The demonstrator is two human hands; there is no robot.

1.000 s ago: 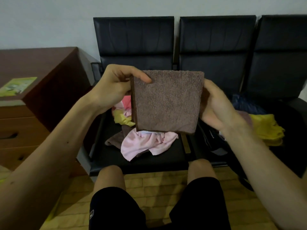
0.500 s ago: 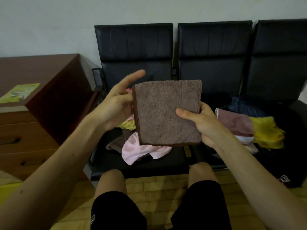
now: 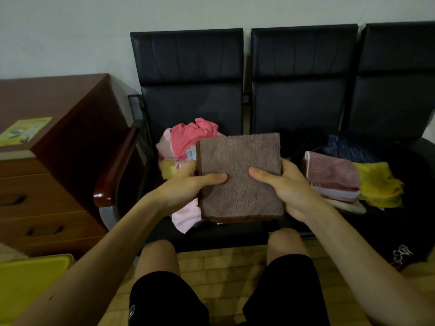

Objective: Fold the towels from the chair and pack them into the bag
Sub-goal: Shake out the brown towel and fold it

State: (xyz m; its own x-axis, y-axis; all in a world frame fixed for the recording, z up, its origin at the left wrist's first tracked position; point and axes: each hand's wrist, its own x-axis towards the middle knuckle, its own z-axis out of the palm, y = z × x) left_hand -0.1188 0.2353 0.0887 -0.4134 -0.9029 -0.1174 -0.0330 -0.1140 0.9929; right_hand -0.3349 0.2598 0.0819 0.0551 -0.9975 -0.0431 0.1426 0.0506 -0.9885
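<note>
We hold the brown towel [image 3: 240, 177], folded square, above the chair [image 3: 188, 67]; left hand [image 3: 186, 184] and right hand [image 3: 287, 187] each grip a side edge, thumbs on top. Folded towels [image 3: 334, 175] already lie in the black bag [image 3: 414, 222]. We judge this one ready to pack, and the crumpled pile [image 3: 193, 135] remains unfolded.
</note>
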